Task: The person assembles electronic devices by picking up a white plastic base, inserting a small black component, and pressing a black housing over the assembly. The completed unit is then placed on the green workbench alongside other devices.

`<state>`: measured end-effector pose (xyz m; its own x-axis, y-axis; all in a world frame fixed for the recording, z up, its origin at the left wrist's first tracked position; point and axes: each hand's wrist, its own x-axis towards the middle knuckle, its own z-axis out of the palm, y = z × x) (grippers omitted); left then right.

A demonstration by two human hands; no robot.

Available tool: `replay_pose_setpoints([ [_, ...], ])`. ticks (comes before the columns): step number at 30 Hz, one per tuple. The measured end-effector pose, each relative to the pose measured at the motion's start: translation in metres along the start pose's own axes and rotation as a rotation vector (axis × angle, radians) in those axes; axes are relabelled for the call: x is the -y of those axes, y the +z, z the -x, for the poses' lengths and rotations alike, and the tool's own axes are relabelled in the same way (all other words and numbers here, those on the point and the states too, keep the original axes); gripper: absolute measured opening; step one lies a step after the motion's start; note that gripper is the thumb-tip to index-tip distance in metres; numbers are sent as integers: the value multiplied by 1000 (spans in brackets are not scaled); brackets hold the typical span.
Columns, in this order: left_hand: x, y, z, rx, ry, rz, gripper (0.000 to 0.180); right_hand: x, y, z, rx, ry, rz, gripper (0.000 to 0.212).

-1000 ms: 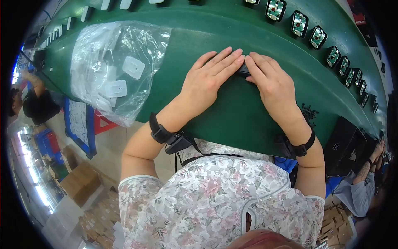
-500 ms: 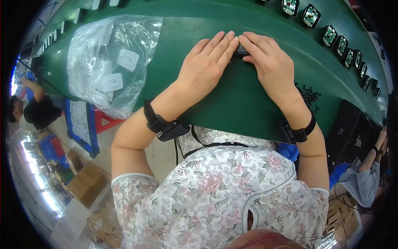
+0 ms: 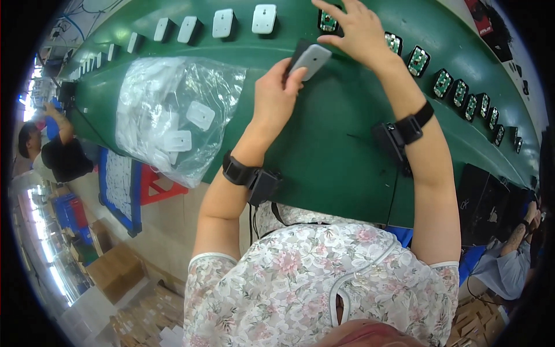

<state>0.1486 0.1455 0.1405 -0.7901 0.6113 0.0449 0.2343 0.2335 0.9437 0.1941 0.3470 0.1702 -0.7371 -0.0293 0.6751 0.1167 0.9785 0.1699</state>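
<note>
My left hand [image 3: 275, 95] is closed around a small black case with a light grey cover [image 3: 315, 60], held tilted above the green table. At the far edge, my right hand [image 3: 359, 36] stretches out with its fingers spread. Thumb and fingertips come close around a black open housing with a green circuit board [image 3: 328, 22]; whether they touch it I cannot tell. More open housings [image 3: 418, 61] with circuit boards stand in a curved row to the right. On the far left side, a row of black cases with white covers [image 3: 223, 23] runs along the table.
A clear plastic bag [image 3: 225, 87] with white covers [image 3: 200, 115] in it lies on the table's [image 3: 335, 139] left side. A black box [image 3: 483, 199] is beside the right table edge. Other people sit at far left and far right. A cardboard box [image 3: 115, 272] stands lower left.
My hands were together over a black case on the table. They have parted: the left has lifted the covered case, and the right has reached away to the far row. The view has shifted.
</note>
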Motion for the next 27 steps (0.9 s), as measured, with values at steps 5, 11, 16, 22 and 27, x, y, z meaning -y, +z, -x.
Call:
replay_pose_setpoints([
  [5,7,-3,-26,-2,-63,201,39,-4,58,21,346,242,83,72],
  [11,2,13,-69,58,-221,383,35,-9,57,21,330,314,49,52],
  [16,7,18,-87,82,-301,384,34,-8,59,19,404,435,-1,33],
  [22,1,30,-94,95,-297,302,34,-7,66,10,389,543,-1,54],
  [27,9,31,-109,162,-375,375,34,-3,70,7,367,635,45,55],
])
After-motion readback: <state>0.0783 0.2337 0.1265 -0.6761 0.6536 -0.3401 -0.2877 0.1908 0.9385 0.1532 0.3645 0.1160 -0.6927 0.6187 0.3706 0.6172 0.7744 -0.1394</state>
